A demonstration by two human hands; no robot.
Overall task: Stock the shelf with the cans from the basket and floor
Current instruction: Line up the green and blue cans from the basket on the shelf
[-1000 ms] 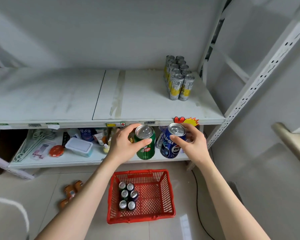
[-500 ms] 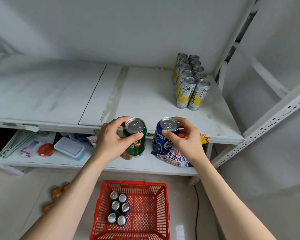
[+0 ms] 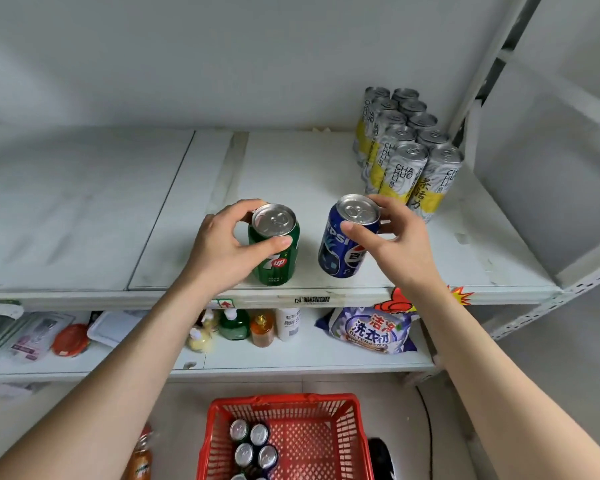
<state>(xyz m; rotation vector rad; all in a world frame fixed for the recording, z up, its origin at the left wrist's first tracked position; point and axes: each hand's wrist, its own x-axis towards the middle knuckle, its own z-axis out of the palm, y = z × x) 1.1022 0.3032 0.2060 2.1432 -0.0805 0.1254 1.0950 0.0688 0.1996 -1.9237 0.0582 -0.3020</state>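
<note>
Holds a green round metal can [image 3: 274,252] in the left hand [image 3: 222,251], thumb across the front and fingers curled round the back, close to the top. Holds a blue round metal can [image 3: 340,249] in the right hand [image 3: 397,244] the same way, thumb and fingers clamped round the rim.

Grips both up high, likely to leave the bottoms free for setting down on the white shelf board [image 3: 187,209]. Holds the green one upright, right at the front edge of the board. Tips the blue one a little, top leaning to the right. Cannot tell whether either bottom touches the board yet.

Brings both near the tall silver and yellow cans [image 3: 406,168] packed in rows at the back right, probably the spot to line up beside. Leaves more small cans [image 3: 253,445] waiting in the red plastic basket [image 3: 357,438] on the floor.
</note>
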